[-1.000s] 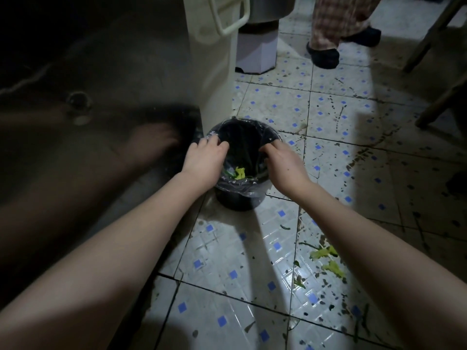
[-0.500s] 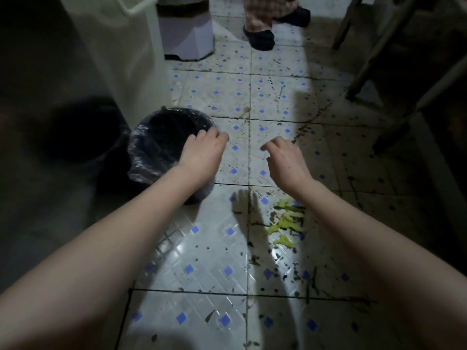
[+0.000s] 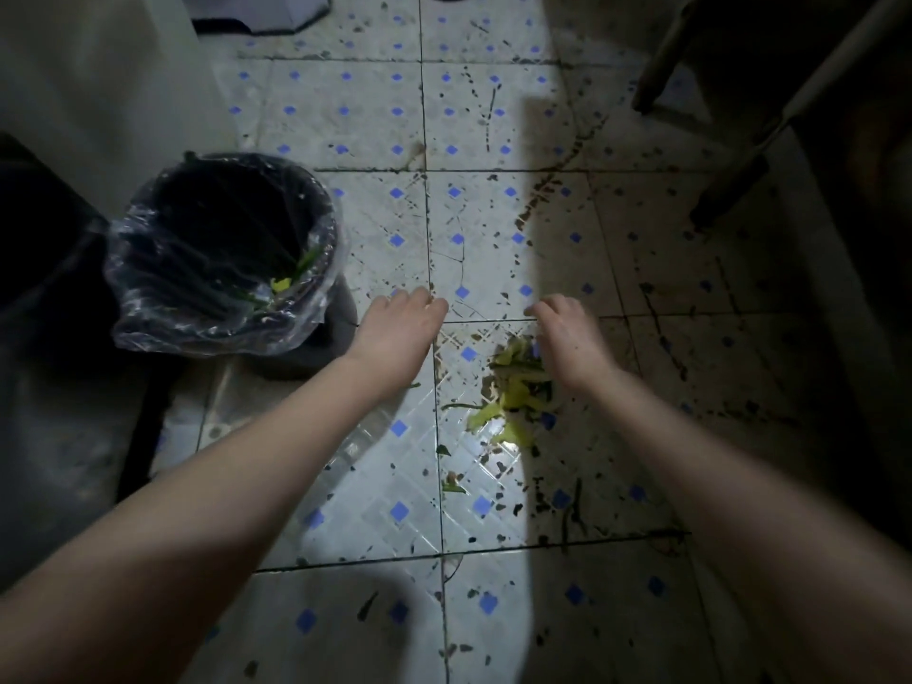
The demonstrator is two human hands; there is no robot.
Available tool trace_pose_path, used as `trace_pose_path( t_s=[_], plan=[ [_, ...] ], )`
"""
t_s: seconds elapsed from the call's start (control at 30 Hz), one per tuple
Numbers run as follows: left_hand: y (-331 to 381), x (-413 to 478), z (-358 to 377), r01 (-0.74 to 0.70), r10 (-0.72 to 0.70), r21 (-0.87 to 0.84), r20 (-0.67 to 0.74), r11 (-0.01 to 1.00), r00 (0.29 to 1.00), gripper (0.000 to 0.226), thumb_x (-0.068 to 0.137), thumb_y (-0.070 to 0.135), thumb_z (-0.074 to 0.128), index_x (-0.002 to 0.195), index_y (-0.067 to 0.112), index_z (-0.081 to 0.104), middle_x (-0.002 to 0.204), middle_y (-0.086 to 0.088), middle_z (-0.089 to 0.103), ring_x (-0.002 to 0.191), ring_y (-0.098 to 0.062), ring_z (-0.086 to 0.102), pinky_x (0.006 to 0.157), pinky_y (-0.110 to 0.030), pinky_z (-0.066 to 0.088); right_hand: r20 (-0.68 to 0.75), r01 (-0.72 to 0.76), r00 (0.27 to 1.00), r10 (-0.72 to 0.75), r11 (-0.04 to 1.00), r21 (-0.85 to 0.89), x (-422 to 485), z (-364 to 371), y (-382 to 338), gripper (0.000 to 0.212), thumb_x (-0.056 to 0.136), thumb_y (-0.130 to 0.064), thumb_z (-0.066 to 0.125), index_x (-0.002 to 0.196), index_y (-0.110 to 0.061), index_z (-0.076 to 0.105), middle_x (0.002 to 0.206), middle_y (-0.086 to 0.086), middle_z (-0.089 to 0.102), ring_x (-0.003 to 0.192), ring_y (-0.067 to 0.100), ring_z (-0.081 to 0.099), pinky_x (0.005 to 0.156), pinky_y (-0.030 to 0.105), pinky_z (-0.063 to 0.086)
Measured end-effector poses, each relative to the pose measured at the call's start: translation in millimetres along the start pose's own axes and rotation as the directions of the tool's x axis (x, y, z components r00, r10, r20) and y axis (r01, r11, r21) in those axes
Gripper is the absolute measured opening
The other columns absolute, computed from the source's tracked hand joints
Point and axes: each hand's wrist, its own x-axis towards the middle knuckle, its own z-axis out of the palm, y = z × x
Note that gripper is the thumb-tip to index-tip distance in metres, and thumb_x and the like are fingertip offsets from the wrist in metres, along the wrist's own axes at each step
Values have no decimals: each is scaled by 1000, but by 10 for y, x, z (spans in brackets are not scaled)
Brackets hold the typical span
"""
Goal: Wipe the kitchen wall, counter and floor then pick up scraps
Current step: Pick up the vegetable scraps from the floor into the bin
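A pile of yellow-green vegetable scraps [image 3: 513,397] lies on the dirty tiled floor [image 3: 395,486]. My right hand [image 3: 567,338] hovers just above the pile's far right edge, palm down, fingers loosely bent, holding nothing. My left hand [image 3: 399,333] is stretched out over the floor to the left of the pile, fingers relaxed and empty. A small black bin [image 3: 227,259] lined with a clear plastic bag stands left of my left hand, with a few green scraps inside.
A tall white cabinet side [image 3: 98,91] rises behind the bin. Dark chair or table legs [image 3: 730,185] stand at the upper right. A white base [image 3: 266,12] sits at the top. Small dark specks and thin green bits [image 3: 451,486] are scattered over the tiles.
Both hands left the bin's rim and moved right and nearer, over the floor. The right hand now hovers at the scrap pile. The view swung right, leaving the bin at the left.
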Motion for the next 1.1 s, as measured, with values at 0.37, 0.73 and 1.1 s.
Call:
trace_pose_path(
  t_s=[0.37,0.73,1.1],
  plan=[
    [128,-65,682,-20,15,28,165,999,986,60,78,2,66,129,15,37,125,-8,47,110,-27,51,87,-36,41,93,-5,996,-4,996,89,-65,620,162,44,80,7,56,121,-10,56,130,11,52,117,30,46,99,38,36],
    [145,-68,913,-24,30,-34,166,999,986,52,87,-1,54,132,17,36,130,-8,44,114,-28,49,93,-37,40,171,13,985,-36,991,130,22,738,186,34,92,-20,55,126,-15,56,130,7,53,119,27,45,102,40,36],
    [153,-90,868,-43,46,-25,143,999,989,53,86,1,58,132,17,37,131,-7,45,115,-26,50,94,-36,40,181,-37,983,23,997,73,-52,667,118,27,85,5,51,106,-11,55,109,8,55,100,24,49,78,35,45]
  ],
)
